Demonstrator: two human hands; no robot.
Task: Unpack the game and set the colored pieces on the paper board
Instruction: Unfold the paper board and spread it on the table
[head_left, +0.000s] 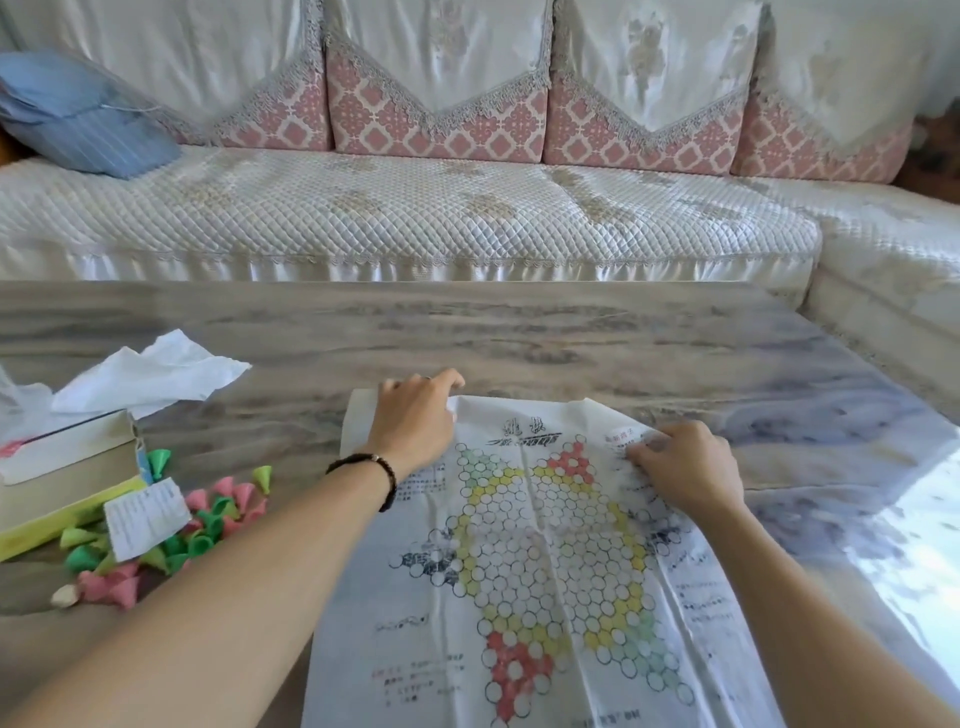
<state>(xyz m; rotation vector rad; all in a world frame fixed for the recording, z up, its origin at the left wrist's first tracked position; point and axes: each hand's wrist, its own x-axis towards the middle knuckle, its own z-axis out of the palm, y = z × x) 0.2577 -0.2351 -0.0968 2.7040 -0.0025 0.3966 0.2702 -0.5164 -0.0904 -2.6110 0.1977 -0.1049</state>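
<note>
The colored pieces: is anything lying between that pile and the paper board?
Only the left forearm crosses that gap. The pieces lie left of the paper board on bare table; a small slip rests on them.

Setting: a home living room. A long sofa (415, 208) with quilted cream seat covers, lace-trimmed drapes and pink patterned back cushions fills the far side, with a blue pillow (88, 111) on its left end. Just in front of the sofa stands a low marble-look coffee table (519, 332); a tissue box (62, 452) sits at that table's left edge.
</note>
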